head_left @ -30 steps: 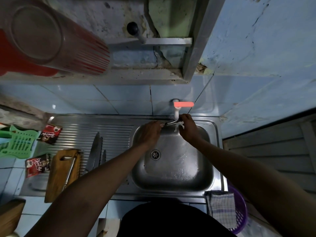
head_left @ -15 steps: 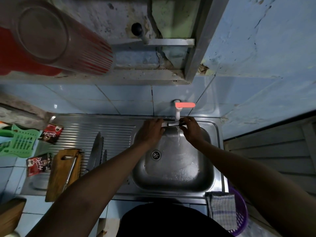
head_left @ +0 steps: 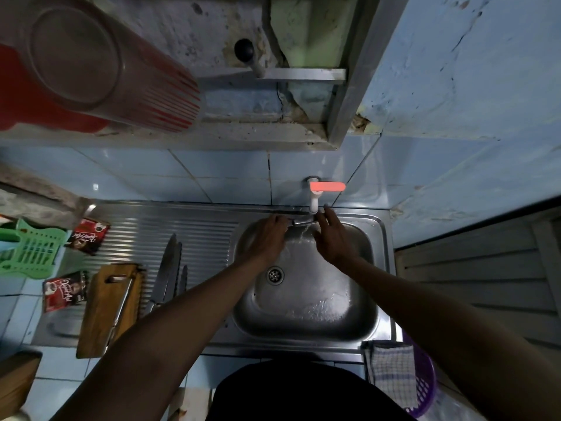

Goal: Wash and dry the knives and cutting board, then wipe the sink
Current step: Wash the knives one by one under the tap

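A knife (head_left: 299, 220) is held under the tap (head_left: 314, 199) over the sink (head_left: 376, 299).
The left hand (head_left: 267, 238) is curled round the knife's handle – the right hand (head_left: 332, 238) is kept beside the blade, fingers relaxed and spread, water running between. More knives (head_left: 170, 268) and the board (head_left: 104, 311) are laid on the drainer at left, near two sachets (head_left: 65, 291) and a green basket (head_left: 28, 249); a cloth (head_left: 391, 372) is draped over a purple basket (head_left: 425, 381) at right.

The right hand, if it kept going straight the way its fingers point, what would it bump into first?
Probably the white tap: the right hand has straight fingers aimed up at its spout, with the blue wall tiles behind. Depth is hard to judge here.
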